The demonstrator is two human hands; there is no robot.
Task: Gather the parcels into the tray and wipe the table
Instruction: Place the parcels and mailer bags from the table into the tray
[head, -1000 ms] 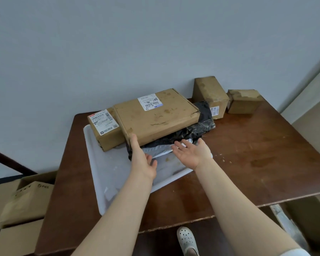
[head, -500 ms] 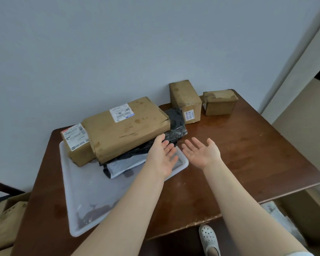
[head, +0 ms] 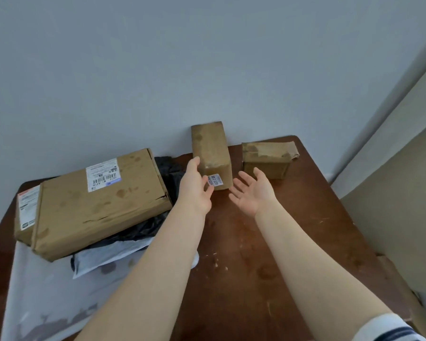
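A white tray (head: 42,296) lies on the left of the brown table (head: 268,262). In it a large flat cardboard box (head: 101,203) rests on a black bag (head: 169,173) and a grey mailer (head: 108,257), beside a smaller labelled box (head: 26,212). At the back of the table stands an upright box (head: 210,151) with a white sticker, and right of it a small taped box (head: 266,157). My left hand (head: 194,188) is open at the upright box's left side. My right hand (head: 253,193) is open, palm up, just right of that box's front corner.
A grey wall (head: 207,57) runs right behind the table. At the right, a pale wall corner and a beige panel (head: 391,217) stand close to the table's edge. Light scratches and stains mark the tabletop.
Both hands have left the stack in the tray and moved right and back, now flanking the upright box. The view has swung right and closer.
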